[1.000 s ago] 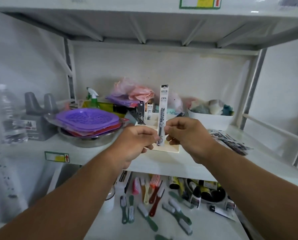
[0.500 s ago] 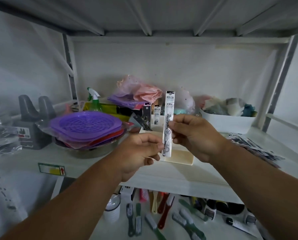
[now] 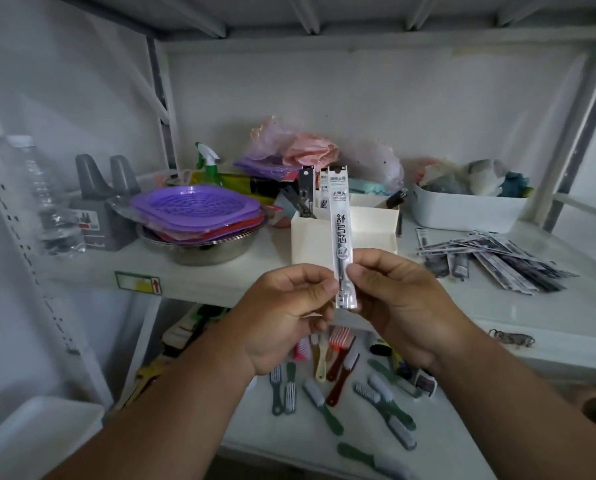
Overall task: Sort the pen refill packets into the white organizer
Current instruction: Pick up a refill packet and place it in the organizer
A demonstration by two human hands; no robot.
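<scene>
Both hands, left hand and right hand, pinch one upright pen refill packet before the white organizer.

White metal shelf: steel bowl left, white organizer centre, white bin right, loose refill packets in front of the bin. Lower shelf: scattered brushes.

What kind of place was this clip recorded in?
Probably a stockroom or shop storage corner: white metal shelving crowded with mixed goods, a loose pile of refill packets and many small brushes spread on the lower shelf.
</scene>
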